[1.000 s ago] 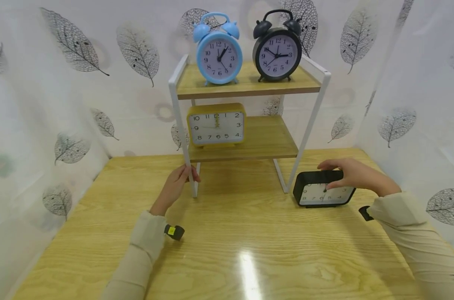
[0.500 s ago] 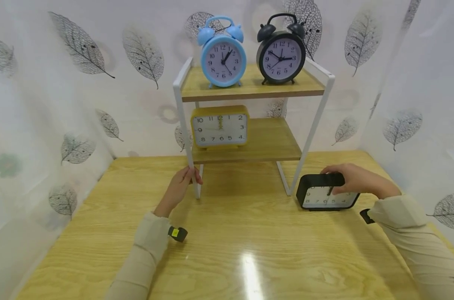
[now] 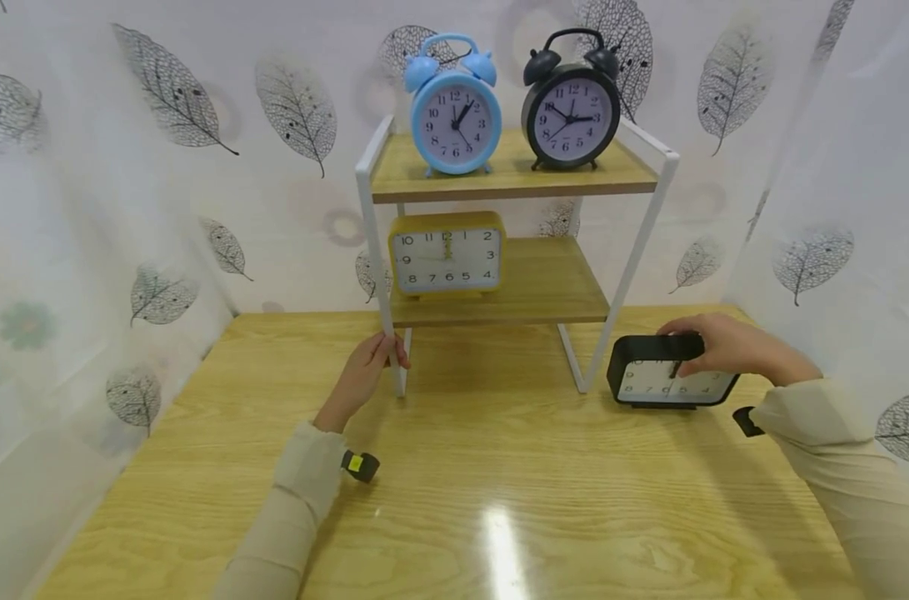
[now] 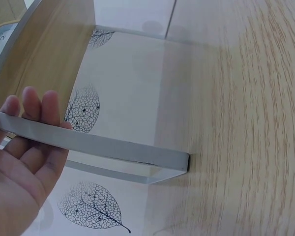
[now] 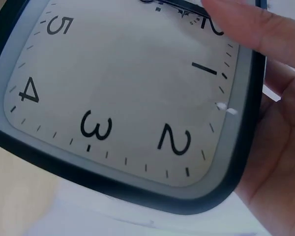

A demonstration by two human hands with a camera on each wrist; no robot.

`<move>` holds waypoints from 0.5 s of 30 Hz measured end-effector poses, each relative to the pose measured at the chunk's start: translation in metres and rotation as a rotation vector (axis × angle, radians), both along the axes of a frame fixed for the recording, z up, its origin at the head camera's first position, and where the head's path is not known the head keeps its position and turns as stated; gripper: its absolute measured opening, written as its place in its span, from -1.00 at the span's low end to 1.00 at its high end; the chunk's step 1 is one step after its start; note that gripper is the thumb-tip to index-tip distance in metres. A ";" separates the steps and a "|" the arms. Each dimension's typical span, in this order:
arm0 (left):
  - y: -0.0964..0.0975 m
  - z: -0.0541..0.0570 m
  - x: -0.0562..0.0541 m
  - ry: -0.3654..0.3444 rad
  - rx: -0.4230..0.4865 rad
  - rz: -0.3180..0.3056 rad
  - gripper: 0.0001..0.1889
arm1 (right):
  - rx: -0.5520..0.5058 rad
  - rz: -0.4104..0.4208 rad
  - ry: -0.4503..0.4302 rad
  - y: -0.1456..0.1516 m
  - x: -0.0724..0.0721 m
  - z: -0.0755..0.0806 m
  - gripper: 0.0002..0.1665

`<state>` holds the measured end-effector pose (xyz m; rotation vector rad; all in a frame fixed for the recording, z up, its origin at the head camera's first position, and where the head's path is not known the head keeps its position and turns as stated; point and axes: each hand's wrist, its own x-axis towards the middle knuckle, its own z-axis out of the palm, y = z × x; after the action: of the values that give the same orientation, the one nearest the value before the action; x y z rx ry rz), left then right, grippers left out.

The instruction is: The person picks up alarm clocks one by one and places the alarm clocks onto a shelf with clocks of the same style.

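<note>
At the lower left of the rack [image 3: 506, 315], my left hand [image 3: 360, 373] grips its white metal leg [image 4: 118, 151]; the left wrist view shows the fingers curled round the bar. Right of the rack, my right hand [image 3: 735, 348] holds a black rectangular desk clock [image 3: 641, 379] from above. The thumb [image 5: 260, 22] lies over the upper part of the clock's white face [image 5: 123, 83], and the other fingers go behind the casing, mostly hidden. The clock stands upright, close over the table, its face towards me.
On the top shelf are a light blue twin-bell alarm clock [image 3: 456, 125] and a black twin-bell alarm clock [image 3: 571, 118]. A yellow rectangular clock [image 3: 448, 258] occupies the left of the lower shelf. Leaf-patterned sheeting [image 3: 297, 250] surrounds the wooden table [image 3: 454, 467] at back and sides.
Held by my right hand, the black desk clock has shifted a little right and away from the rack, and sits higher in the view. My left hand stays on the leg.
</note>
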<state>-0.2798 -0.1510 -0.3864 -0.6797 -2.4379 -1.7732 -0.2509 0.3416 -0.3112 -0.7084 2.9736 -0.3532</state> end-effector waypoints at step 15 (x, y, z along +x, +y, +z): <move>0.001 -0.002 -0.002 -0.022 0.006 0.016 -0.63 | 0.104 -0.169 0.103 0.010 -0.039 0.106 -0.22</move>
<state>-0.2814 -0.1495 -0.3888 -0.6414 -2.4442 -1.7906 -0.2900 0.3515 -0.2048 -0.4798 3.1312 -0.1731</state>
